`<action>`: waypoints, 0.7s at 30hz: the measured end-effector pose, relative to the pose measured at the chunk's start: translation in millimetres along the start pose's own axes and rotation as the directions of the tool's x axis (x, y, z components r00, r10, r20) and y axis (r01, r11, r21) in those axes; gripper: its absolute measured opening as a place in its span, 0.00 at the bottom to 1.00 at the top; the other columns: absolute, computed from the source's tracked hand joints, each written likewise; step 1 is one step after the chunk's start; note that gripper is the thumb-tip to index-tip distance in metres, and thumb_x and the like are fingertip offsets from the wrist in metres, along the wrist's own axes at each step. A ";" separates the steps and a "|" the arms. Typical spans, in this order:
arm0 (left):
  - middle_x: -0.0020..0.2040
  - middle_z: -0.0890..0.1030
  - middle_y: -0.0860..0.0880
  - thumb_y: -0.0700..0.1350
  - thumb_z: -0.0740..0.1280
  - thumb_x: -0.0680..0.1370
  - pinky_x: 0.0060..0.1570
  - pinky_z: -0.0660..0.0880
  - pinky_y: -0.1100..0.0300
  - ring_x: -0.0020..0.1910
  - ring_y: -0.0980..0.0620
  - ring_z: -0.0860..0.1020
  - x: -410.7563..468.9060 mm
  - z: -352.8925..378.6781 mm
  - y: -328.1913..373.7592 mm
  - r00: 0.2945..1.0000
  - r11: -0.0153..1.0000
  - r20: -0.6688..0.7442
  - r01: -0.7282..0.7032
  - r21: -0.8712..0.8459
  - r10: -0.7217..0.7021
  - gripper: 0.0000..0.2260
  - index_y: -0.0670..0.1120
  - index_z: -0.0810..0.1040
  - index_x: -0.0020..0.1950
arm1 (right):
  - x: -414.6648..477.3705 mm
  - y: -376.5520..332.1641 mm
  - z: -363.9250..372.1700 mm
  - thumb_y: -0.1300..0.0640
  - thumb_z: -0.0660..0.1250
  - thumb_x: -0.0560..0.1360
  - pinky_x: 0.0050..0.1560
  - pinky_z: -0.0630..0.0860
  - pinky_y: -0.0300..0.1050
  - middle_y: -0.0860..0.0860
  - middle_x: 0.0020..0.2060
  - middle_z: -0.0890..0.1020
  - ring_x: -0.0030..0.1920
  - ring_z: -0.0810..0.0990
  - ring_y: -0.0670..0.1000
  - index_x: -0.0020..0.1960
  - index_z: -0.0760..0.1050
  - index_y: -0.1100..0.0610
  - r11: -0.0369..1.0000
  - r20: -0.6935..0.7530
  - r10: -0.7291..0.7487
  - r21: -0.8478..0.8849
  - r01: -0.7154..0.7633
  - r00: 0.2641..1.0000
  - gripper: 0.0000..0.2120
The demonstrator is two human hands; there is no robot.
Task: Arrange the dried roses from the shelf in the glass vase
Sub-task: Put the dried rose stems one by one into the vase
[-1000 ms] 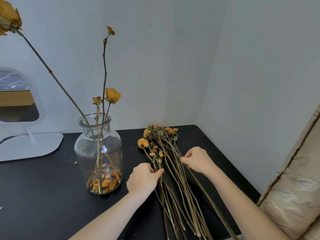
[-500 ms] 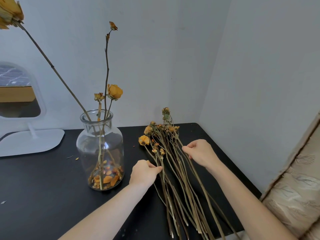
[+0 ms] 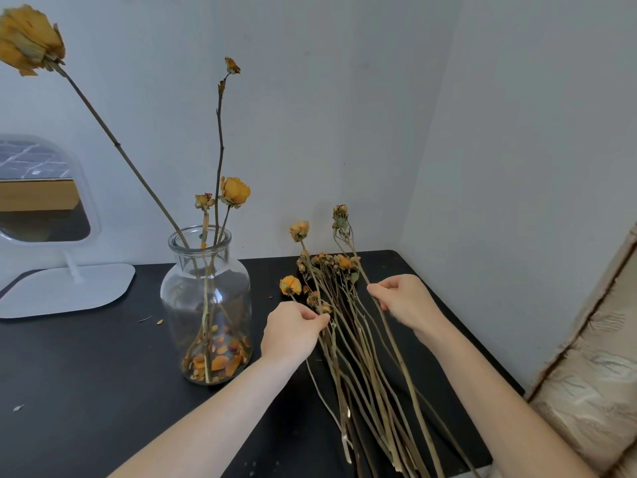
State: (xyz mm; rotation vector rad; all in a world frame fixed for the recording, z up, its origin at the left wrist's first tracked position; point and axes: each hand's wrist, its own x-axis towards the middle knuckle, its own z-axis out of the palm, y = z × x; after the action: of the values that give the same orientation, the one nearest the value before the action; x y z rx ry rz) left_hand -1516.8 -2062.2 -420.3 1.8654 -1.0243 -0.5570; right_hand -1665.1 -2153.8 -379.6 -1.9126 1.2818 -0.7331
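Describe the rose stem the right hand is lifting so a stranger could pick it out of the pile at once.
Start at the glass vase on the black table; the pile of dried roses lies to its right. The right hand pinches one stem near the pile's far right edge. Unlike the flat-lying stems, it tilts up off the table, and its drooping, greenish-brown head rises highest against the wall.

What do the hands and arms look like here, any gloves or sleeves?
Both bare. Left hand and right hand have no gloves, rings, watch or bands showing. Forearms are uncovered to the frame edge, no sleeves in view. No markings visible.
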 end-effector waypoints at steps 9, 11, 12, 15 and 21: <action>0.30 0.78 0.55 0.51 0.68 0.74 0.38 0.69 0.64 0.32 0.58 0.76 -6.7 -16.1 18.7 0.979 0.979 -0.066 -0.188 0.078 0.193 0.10 0.47 0.83 0.37 | 0.1 -8.8 -0.3 0.54 0.65 0.75 0.35 0.67 0.38 0.46 0.27 0.74 0.28 0.71 0.42 0.41 0.79 0.56 0.994 -0.014 0.008 0.110 -0.006 1.000 0.08; 0.29 0.76 0.56 0.52 0.69 0.74 0.39 0.71 0.62 0.32 0.59 0.75 -6.2 -15.8 20.4 0.981 0.972 -0.008 -0.192 0.134 0.195 0.12 0.46 0.82 0.35 | -0.9 -8.3 0.0 0.54 0.65 0.75 0.35 0.68 0.38 0.46 0.27 0.74 0.29 0.71 0.42 0.41 0.79 0.56 0.994 -0.011 0.008 0.108 -0.006 1.000 0.08; 0.28 0.76 0.55 0.52 0.69 0.73 0.38 0.71 0.62 0.32 0.59 0.75 -6.0 -14.9 21.7 0.983 0.968 0.029 -0.184 0.172 0.181 0.13 0.45 0.82 0.35 | -1.3 -8.0 -0.2 0.54 0.65 0.75 0.35 0.67 0.38 0.46 0.27 0.74 0.29 0.71 0.42 0.41 0.80 0.56 0.994 -0.010 0.008 0.108 -0.007 1.000 0.08; 0.23 0.70 0.55 0.52 0.69 0.73 0.32 0.70 0.61 0.26 0.58 0.71 -5.9 -12.7 26.0 0.988 0.946 0.099 -0.146 0.289 0.122 0.16 0.49 0.76 0.27 | -2.8 -7.6 -2.2 0.55 0.65 0.75 0.33 0.65 0.36 0.45 0.26 0.74 0.28 0.70 0.41 0.39 0.79 0.55 0.994 -0.001 0.008 0.109 -0.007 1.000 0.08; 0.25 0.70 0.54 0.52 0.70 0.72 0.38 0.74 0.58 0.29 0.53 0.73 -4.0 -16.3 29.3 0.992 0.926 0.106 -0.102 0.363 0.068 0.17 0.50 0.72 0.25 | -2.6 -7.3 -4.4 0.55 0.66 0.75 0.31 0.64 0.36 0.45 0.26 0.73 0.27 0.70 0.41 0.36 0.78 0.54 0.993 -0.011 0.025 0.117 -0.024 1.000 0.10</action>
State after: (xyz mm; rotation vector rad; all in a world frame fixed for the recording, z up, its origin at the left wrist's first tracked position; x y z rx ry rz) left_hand -1519.7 -2057.9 -386.9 2.1232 -1.3381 -0.4215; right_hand -1665.4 -2150.6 -371.3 -1.7980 1.2398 -0.7911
